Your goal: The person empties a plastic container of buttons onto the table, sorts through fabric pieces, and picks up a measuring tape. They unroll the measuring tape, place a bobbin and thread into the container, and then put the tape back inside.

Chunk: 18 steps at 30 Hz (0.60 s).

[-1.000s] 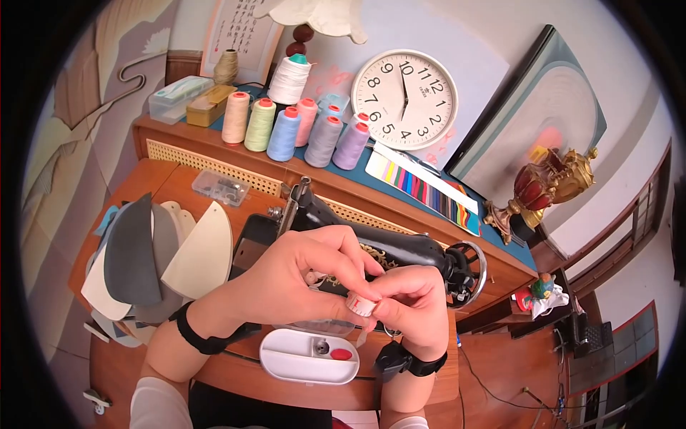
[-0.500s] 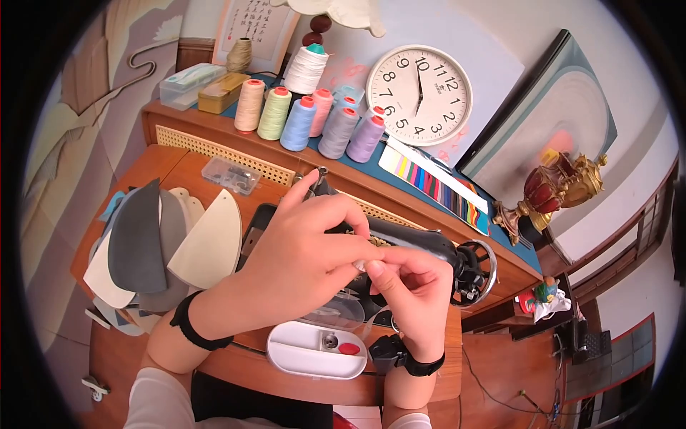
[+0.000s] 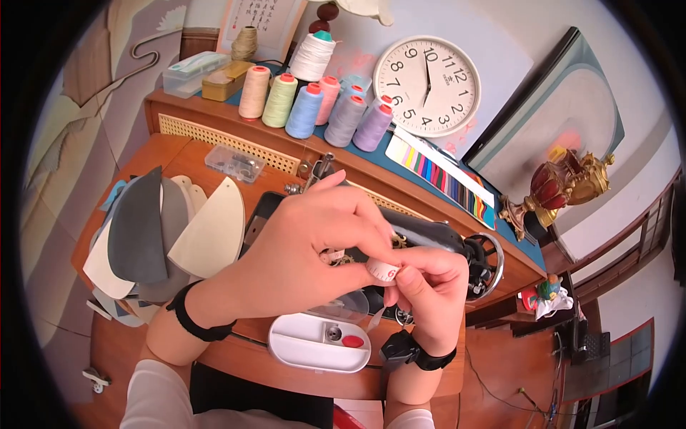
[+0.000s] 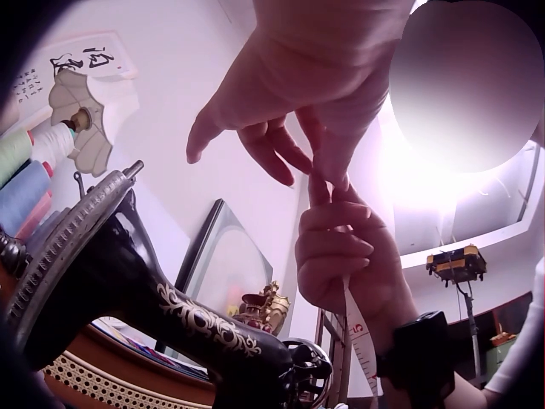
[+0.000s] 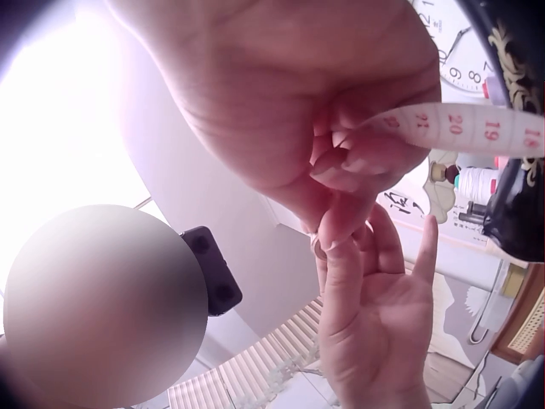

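Both hands meet over the sewing machine (image 3: 429, 234) around a white tape measure (image 3: 381, 272) with red numbers. A small curled part of it shows between the fingertips. My left hand (image 3: 325, 243) pinches this part between thumb and forefinger, its little finger sticking out. Opposite, my right hand (image 3: 434, 289) pinches it too, thumb uppermost, other fingers curled in. A loose length of the tape measure (image 5: 477, 129) runs out of the right hand, and in the left wrist view it hangs below that hand. Fingers hide part of the curl.
A white divided tray (image 3: 304, 352) with a small metal part and a red piece lies below the hands. Stacked grey and cream cut pieces (image 3: 136, 236) are at left. Thread cones (image 3: 305, 111), a colour card (image 3: 443, 175) and a clock (image 3: 427, 86) stand behind.
The left fingers shifted over the tape, nearly hiding it half a second ago; now its curl shows again with a number facing up. The left little finger has lifted outward. The head view shifted slightly.
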### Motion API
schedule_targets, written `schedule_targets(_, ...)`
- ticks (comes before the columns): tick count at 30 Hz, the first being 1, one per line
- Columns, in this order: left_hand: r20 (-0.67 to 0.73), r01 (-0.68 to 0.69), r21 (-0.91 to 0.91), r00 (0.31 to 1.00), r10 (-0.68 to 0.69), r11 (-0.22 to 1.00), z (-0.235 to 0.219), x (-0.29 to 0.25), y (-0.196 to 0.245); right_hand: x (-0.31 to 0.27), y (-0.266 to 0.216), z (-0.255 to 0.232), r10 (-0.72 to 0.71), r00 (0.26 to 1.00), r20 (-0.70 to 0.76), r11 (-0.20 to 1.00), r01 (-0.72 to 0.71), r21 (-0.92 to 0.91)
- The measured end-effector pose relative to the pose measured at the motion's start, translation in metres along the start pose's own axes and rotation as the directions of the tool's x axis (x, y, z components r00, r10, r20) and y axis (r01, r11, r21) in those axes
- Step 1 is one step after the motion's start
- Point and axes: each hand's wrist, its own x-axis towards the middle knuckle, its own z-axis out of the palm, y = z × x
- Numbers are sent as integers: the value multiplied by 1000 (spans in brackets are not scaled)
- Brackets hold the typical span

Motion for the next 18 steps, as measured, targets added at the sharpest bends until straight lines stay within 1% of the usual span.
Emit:
schedule_targets(1,28,-22,-3,999,22,1000,-2,0,-3,0,0,0,14,1000,22,999,-15,38)
schedule_targets(2,33,-15,-9,999,15,1000,-1,0,-2,0,1,-1,22,1000,15,999,-22,41)
schedule_targets(3,31,-3,-81,1000,5,997,0,1,-1,-1,3,-1,18,999,42,996,-21,87)
schedule_targets(5,31,15,-157,999,-10,987,3,0,-3,0,5,-3,8,995,101,985,-25,169)
schedule_targets(6,49,33,-255,999,-21,966,5,-1,-6,0,6,-3,13,995,98,985,-30,170)
schedule_targets(8,68,56,-351,997,-34,935,6,-2,-8,-2,6,-3,75,989,130,969,-103,224)
schedule_targets(9,69,37,-307,998,-17,951,5,-1,-8,-2,5,-3,77,989,128,969,-104,225)
schedule_targets(11,70,18,-261,998,0,965,5,0,-8,-1,3,-2,63,997,46,982,-70,178)
schedule_targets(12,48,-22,-85,999,26,996,4,0,-8,0,2,0,62,997,46,981,-70,179)
schedule_targets(13,30,-59,95,998,57,994,4,0,-7,0,0,2,32,999,-21,997,-31,67)
schedule_targets(14,30,-60,96,998,57,994,5,1,-8,1,-2,4,-6,996,-84,999,1,-49)
schedule_targets(15,18,-106,180,994,105,978,6,1,-10,2,-4,5,-13,994,-108,995,2,-99)
schedule_targets(16,9,-150,263,988,153,953,8,1,-11,2,-4,5,-13,994,-107,995,3,-100)
schedule_targets(17,7,-150,264,988,154,953,9,1,-12,2,-4,5,-20,991,-132,988,-2,-157)
schedule_targets(18,10,-175,330,983,182,928,10,1,-12,2,-4,5,-27,987,-158,977,-8,-214)
